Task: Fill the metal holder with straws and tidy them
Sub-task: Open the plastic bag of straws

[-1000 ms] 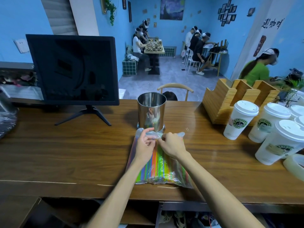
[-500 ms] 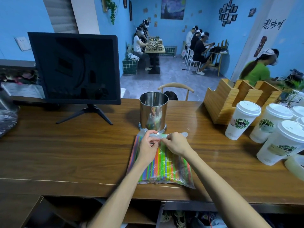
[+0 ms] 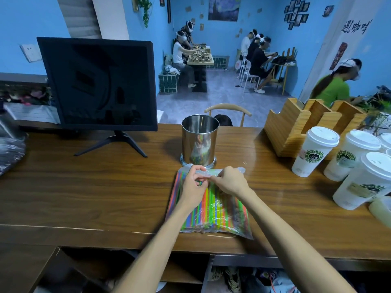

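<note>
A shiny metal holder (image 3: 200,142) stands upright on the wooden counter (image 3: 84,191), with nothing visible sticking out of it. Just in front of it lies a clear plastic bag of colourful straws (image 3: 220,210), flat on the counter. My left hand (image 3: 193,185) and my right hand (image 3: 231,179) both pinch the bag's far end, close together, right below the holder's base. The straws are all inside the bag.
A black monitor (image 3: 99,85) on a stand sits at the left. White lidded paper cups (image 3: 315,151) and a wooden organiser (image 3: 296,125) crowd the right side. A dark plastic bag (image 3: 10,149) lies at the far left edge. People sit at tables beyond the counter.
Both hands stay at the bag's far end, with small finger movements on the plastic. The bag and holder have not visibly shifted.
</note>
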`<action>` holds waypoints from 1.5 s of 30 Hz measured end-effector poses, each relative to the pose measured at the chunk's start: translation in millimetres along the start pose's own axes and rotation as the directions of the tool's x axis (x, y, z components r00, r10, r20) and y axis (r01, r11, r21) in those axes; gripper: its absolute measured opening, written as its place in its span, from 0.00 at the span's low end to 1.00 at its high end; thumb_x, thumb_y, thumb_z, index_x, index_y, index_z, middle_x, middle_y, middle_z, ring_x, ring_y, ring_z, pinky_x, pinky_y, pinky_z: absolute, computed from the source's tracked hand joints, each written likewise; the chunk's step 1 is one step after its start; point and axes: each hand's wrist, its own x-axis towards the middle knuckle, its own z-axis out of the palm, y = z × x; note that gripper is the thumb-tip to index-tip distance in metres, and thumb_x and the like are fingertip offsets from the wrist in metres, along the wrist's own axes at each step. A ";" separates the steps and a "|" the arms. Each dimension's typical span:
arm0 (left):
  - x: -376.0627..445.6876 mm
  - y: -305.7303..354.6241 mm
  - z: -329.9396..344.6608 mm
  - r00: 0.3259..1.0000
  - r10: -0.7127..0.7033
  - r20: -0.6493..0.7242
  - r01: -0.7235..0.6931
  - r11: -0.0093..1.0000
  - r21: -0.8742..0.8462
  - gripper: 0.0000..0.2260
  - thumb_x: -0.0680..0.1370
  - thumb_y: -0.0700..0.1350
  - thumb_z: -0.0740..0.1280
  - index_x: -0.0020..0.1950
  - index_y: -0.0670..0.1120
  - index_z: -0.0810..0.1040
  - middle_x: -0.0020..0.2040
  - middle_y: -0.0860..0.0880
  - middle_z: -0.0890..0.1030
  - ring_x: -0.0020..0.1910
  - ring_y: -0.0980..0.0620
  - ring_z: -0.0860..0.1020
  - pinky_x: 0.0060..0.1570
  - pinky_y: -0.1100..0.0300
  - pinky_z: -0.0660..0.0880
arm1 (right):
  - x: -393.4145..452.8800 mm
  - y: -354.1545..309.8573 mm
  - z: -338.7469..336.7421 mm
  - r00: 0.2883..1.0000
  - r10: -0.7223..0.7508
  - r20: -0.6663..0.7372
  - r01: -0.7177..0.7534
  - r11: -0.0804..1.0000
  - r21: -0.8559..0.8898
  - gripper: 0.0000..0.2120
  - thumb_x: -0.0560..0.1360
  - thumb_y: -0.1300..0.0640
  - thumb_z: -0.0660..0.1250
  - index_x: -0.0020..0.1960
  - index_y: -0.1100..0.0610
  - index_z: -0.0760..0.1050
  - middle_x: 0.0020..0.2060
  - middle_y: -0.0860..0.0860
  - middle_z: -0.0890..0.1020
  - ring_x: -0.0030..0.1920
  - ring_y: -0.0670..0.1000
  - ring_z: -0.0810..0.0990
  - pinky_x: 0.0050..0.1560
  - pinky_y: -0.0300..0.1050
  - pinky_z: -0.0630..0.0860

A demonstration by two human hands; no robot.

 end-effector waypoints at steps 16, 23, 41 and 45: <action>1.2 -0.8 1.9 1.000 0.007 0.021 -0.008 0.999 0.045 0.20 0.77 0.33 0.70 0.57 0.57 0.73 0.50 0.54 0.85 0.52 0.60 0.82 0.46 0.67 0.76 | 3.3 4.2 -26.4 0.996 -0.023 0.089 0.026 0.999 -0.035 0.23 0.78 0.46 0.63 0.28 0.55 0.66 0.30 0.55 0.77 0.46 0.63 0.80 0.58 0.50 0.70; 1.9 -1.4 3.7 1.000 -0.011 0.028 0.009 0.997 0.071 0.25 0.73 0.35 0.71 0.59 0.63 0.73 0.48 0.58 0.85 0.50 0.55 0.82 0.46 0.50 0.80 | -6.4 0.2 -14.8 0.996 0.038 0.075 -0.036 0.999 -0.033 0.23 0.76 0.38 0.63 0.32 0.54 0.71 0.29 0.49 0.74 0.42 0.59 0.78 0.43 0.47 0.72; -0.8 -1.2 2.7 0.998 0.036 0.044 -0.043 0.985 0.164 0.20 0.75 0.46 0.75 0.59 0.63 0.72 0.51 0.57 0.84 0.54 0.62 0.79 0.56 0.53 0.78 | -12.4 21.7 -37.7 0.999 -0.053 0.005 0.054 0.996 -0.070 0.11 0.73 0.49 0.68 0.38 0.56 0.79 0.38 0.53 0.84 0.45 0.58 0.82 0.42 0.46 0.73; -1.4 -0.9 1.9 0.998 0.034 0.045 -0.042 0.979 0.200 0.21 0.75 0.45 0.75 0.61 0.64 0.71 0.50 0.60 0.84 0.55 0.63 0.79 0.58 0.52 0.77 | -3.5 19.5 -47.4 0.999 -0.047 0.013 0.048 0.999 -0.022 0.12 0.72 0.48 0.69 0.33 0.53 0.79 0.33 0.50 0.86 0.44 0.53 0.83 0.47 0.47 0.80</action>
